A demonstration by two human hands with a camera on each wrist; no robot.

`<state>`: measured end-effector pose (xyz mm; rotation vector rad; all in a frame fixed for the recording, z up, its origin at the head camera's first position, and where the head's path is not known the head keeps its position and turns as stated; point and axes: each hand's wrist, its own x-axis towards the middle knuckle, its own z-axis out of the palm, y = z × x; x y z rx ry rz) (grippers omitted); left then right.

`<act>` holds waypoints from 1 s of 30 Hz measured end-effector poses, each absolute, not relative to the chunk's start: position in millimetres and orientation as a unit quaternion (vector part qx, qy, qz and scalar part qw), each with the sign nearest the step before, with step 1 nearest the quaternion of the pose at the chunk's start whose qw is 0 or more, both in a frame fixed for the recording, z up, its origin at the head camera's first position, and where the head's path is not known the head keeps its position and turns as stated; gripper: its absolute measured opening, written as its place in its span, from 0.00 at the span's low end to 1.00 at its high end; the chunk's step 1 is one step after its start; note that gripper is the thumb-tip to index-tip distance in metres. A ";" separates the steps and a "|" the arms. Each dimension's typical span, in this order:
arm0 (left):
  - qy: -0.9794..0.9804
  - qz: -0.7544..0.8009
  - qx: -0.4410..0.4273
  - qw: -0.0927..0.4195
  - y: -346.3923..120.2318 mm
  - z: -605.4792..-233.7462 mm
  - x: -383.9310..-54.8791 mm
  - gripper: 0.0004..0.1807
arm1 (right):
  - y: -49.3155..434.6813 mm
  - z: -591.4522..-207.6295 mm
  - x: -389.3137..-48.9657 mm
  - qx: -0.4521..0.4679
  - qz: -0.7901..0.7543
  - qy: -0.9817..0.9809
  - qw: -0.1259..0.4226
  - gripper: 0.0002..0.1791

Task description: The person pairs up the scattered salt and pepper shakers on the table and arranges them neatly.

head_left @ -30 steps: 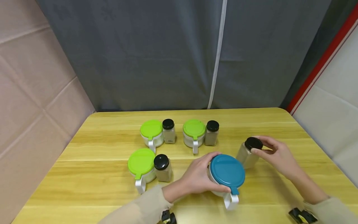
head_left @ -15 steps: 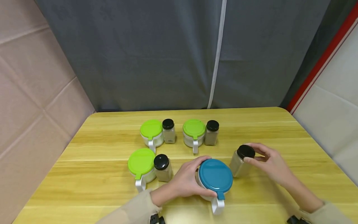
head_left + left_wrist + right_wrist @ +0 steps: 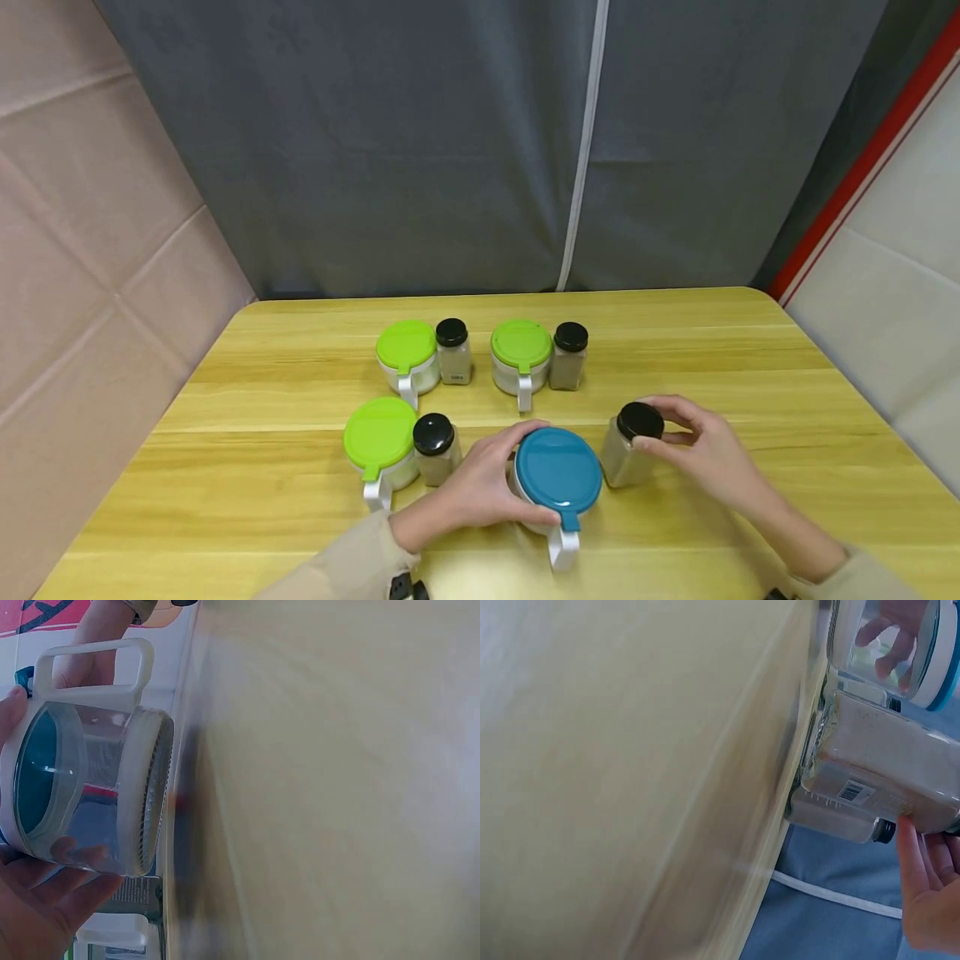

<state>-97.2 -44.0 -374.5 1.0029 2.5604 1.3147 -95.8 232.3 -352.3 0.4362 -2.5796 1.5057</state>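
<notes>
My left hand [image 3: 489,483] grips a clear seasoning jar with a blue lid [image 3: 558,468] from its left side, thumb near the lid's tab. Its white handle [image 3: 562,550] points toward me. In the left wrist view the jar's glass wall [image 3: 97,765] shows, with its ribbed base right at the tabletop. My right hand [image 3: 693,454] pinches the black cap of a square spice jar [image 3: 622,458], which leans slightly. A barcode label [image 3: 856,792] shows on that jar's side in the right wrist view. The two jars stand side by side, with a narrow gap between them.
Two green-lidded jars [image 3: 405,346], each beside a black-capped spice jar [image 3: 567,371], stand at the back. Another green-lidded jar [image 3: 380,437] with a spice jar [image 3: 435,446] is near my left hand. A grey curtain [image 3: 375,167] hangs behind the wooden table [image 3: 247,467].
Both hands have shifted left and toward me, taking the blue-lidded jar and the spice jar along. The blue-lidded jar is now close to the front-left pair, which stays put.
</notes>
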 end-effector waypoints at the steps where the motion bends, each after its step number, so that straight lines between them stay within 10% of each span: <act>1: 0.839 0.431 0.328 0.045 -44.5 -375.0 -97.2 0.48 | 231.3 -352.8 -95.9 0.143 0.499 -0.853 0.060 0.21; 30: 0.823 0.495 0.273 0.052 -49.0 -391.1 -104.0 0.49 | 205.5 -358.1 -100.2 0.137 0.528 -0.838 0.027 0.24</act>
